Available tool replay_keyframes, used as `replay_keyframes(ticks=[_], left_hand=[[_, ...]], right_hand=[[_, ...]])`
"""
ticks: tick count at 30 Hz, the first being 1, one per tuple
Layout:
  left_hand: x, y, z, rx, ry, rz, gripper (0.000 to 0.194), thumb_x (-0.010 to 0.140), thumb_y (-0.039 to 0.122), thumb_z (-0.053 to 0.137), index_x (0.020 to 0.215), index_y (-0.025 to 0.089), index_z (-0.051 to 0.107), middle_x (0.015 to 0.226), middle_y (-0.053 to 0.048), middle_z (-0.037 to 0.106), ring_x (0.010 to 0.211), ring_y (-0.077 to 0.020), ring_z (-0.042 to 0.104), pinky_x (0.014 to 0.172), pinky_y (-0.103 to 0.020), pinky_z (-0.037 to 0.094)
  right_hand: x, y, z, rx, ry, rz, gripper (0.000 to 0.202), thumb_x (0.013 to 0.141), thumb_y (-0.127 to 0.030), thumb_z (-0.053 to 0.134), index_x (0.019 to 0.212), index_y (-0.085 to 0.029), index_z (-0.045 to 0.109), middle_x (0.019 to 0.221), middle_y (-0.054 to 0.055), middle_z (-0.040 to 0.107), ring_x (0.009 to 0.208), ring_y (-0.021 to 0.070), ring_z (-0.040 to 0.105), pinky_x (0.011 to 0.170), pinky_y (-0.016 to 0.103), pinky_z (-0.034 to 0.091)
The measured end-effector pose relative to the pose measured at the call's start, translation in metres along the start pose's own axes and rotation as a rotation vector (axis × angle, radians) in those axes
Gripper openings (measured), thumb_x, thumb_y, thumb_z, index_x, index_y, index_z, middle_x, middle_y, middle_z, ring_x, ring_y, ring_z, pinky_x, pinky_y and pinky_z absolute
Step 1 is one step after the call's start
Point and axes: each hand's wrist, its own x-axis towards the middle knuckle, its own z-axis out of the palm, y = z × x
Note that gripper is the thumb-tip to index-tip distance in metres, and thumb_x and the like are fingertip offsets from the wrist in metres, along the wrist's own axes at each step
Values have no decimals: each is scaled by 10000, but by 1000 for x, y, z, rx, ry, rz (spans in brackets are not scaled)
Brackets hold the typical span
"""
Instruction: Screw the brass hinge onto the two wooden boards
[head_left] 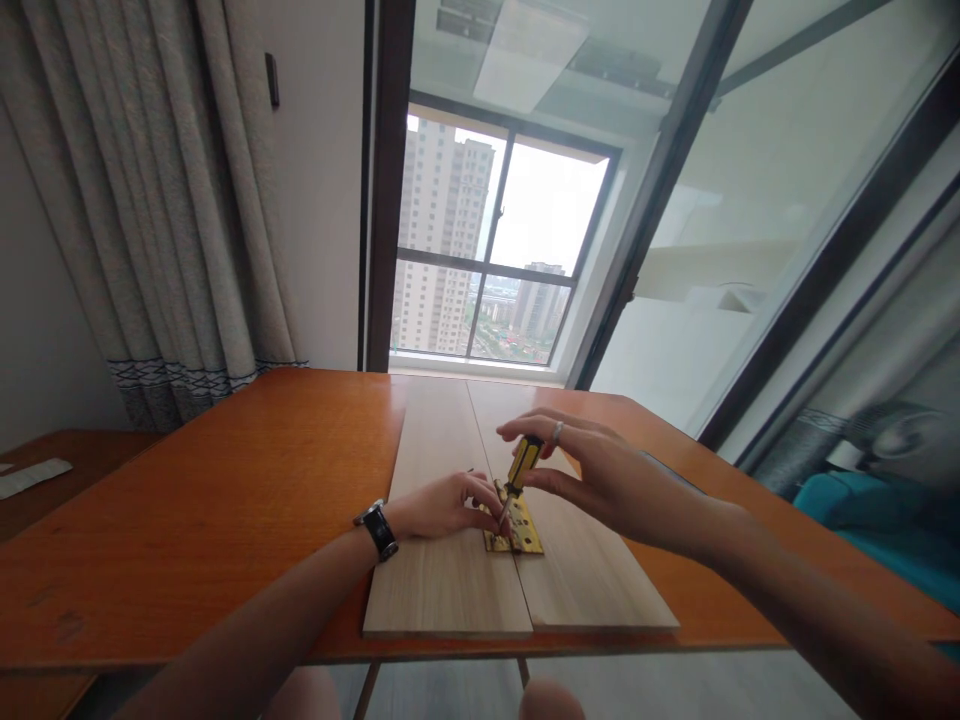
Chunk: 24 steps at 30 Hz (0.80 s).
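Note:
My right hand (592,465) grips the yellow and black handle of a screwdriver (526,460), which tilts with its shaft pointing down and to the left. Below it a brass-coloured hinge (531,538) lies across the seam between two pale wooden boards, the left board (442,590) and the right board (592,590). My left hand (454,503) rests over the left leaf of the hinge, fingers pinched together around the screwdriver's tip. Whatever small thing is between those fingertips is hidden. Holes show in the hinge's right leaf.
The boards lie on an orange-brown wooden table (247,510). A dark-edged flat object (675,472) is partly hidden behind my right forearm. Beyond the table are a glass sliding door and a window (551,210). A grey curtain (165,200) hangs at left; teal fabric (847,505) is at right.

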Motion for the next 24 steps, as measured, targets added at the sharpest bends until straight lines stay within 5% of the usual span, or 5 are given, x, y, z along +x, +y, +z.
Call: replay_keyframes(ticks=[3, 10, 16, 19, 24], left_hand=[[0, 2, 0, 13, 14, -1, 330, 868, 499, 679, 881, 191, 798, 930, -70, 735, 995, -218, 575, 953, -322, 411], [0, 1, -1, 6, -6, -2, 280, 878, 445, 690, 951, 193, 789, 978, -68, 741, 1026, -217, 564, 961, -323, 408], [1, -2, -1, 25, -2, 21, 312, 877, 478, 676, 914, 190, 789, 938, -67, 735, 997, -210, 563, 969, -319, 398], [1, -1, -1, 37, -14, 15, 307, 893, 472, 660, 925, 196, 790, 946, -64, 739, 980, -201, 567, 965, -314, 397], [-1, 3, -1, 23, -23, 31, 317, 909, 463, 641, 960, 188, 791, 958, -76, 749, 998, -205, 572, 960, -312, 407]], right_hand=[[-1, 1, -10, 45, -77, -37, 238, 937, -231, 588, 1164, -251, 657, 1109, 37, 728, 944, 166, 690, 847, 283, 532], [7, 1, 1, -131, -13, 188, 148, 855, -323, 699, 848, -178, 672, 681, 27, 701, 619, 188, 671, 568, 288, 508], [4, 0, -10, 2, -73, -60, 322, 930, -282, 609, 1248, -254, 646, 1280, 89, 659, 1031, 204, 691, 901, 344, 541], [2, 1, -19, 32, -139, -32, 249, 945, -275, 590, 1164, -256, 706, 1114, 46, 746, 973, 187, 713, 857, 296, 548], [6, 7, -11, -126, -24, 56, 94, 872, -260, 684, 900, -203, 754, 765, 14, 765, 627, 151, 691, 595, 238, 499]])
